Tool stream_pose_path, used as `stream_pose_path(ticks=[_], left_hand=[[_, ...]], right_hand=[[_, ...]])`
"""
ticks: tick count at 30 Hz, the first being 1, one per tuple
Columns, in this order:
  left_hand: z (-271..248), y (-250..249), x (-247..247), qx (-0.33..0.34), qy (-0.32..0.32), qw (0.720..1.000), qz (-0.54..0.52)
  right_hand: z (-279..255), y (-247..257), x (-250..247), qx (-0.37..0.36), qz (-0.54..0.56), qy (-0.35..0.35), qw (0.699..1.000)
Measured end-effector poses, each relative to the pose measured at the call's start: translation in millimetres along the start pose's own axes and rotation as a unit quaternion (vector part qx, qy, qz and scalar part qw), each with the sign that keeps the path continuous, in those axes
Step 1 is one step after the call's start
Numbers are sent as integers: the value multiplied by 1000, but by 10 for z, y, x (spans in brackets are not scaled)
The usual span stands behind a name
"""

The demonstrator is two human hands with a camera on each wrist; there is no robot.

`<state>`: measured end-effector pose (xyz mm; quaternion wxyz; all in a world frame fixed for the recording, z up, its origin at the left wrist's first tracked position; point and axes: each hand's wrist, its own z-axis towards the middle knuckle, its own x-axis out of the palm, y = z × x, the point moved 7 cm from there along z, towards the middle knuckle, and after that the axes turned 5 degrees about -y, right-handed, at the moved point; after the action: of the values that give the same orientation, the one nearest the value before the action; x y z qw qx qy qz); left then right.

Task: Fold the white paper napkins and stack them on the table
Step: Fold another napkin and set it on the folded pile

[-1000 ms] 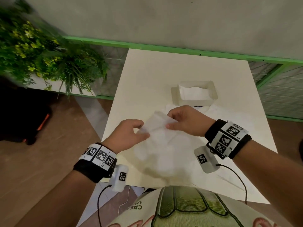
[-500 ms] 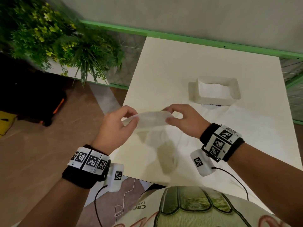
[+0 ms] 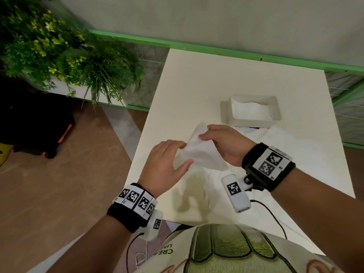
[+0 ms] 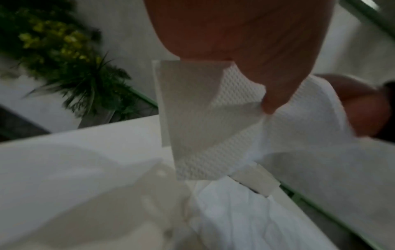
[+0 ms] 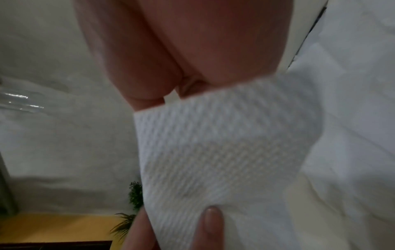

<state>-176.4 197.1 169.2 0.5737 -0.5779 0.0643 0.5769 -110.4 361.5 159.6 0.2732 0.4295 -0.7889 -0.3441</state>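
both hands [image 3: 166,164] pinch one white dimpled napkin [image 3: 201,152], partly folded, fingers [image 4: 271,104] curled on it above table [image 3: 197,85].

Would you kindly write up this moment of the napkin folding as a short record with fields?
napkin in hand: one white napkin, partly folded, held above the table
left hand: holds the napkin's near end, thumb on top
right hand: pinches the napkin's far end
dispenser: white, on the table beyond the hands, napkins inside
other paper: loose white sheets lying right of the hands
folded stack: none clearly visible
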Motion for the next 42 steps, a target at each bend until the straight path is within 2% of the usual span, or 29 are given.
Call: stream_pose_path(ticks=[2,4,5,6,7,8,9,10,11,12,15,18,21,23,25,26,32,36,38,40,42], left_hand=[[-3,55,28,-28,-8,999,-46],[-11,117,62,-55,29,995,-73],[-21,136,85,-65,62,993,-76],[-33,154,110,-73,97,990,-72],[-52,173,131,-81,131,986,-65],[-75,205,160,-94,167,980,-60],[-100,245,184,-111,201,971,-60],[-127,275,201,-129,229,963,-65],[-157,295,208,-143,252,954,-73],[-189,317,212,-153,269,948,-79],[-323,436,213,-189,305,930,-80],[-561,791,210,-293,309,897,-122],[-779,1192,159,-396,236,874,-154],[-919,1421,133,-487,150,835,-208],[-1056,1626,141,-546,70,801,-234],[-1103,1711,150,-556,44,799,-225],[-1129,1804,190,-532,-9,841,-98],[-1094,1785,253,-525,6,847,-80],[-1045,1742,247,-512,18,857,-62],[-1010,1662,219,-493,30,869,-40],[-976,1546,154,-443,42,895,30]], right_hand=[[-14,32,-67,-18,-25,-31,999],[-52,110,-186,-80,-117,-108,984],[-91,190,-211,-144,-193,-132,962],[-156,282,-140,-216,-286,-119,926],[-200,302,-10,-273,-380,-77,881],[-225,255,137,-294,-466,-29,834],[-199,147,244,-282,-537,11,795],[-162,27,315,-248,-588,41,769],[-111,-96,340,-199,-615,66,760],[-58,-214,334,-144,-612,88,773],[92,-548,235,-15,-486,130,864],[215,-766,98,48,-338,87,936],[390,-974,-4,95,-218,21,971],[560,-1061,-24,100,-193,-27,976],[723,-1126,41,91,-188,-49,977],[781,-1132,85,80,-193,-65,976],[1054,-1157,251,10,-280,-133,951],[999,-1031,293,-39,-344,-152,926],[871,-924,215,-99,-403,-158,896],[673,-869,46,-155,-494,-166,839],[442,-879,-225,-190,-567,-183,781]])
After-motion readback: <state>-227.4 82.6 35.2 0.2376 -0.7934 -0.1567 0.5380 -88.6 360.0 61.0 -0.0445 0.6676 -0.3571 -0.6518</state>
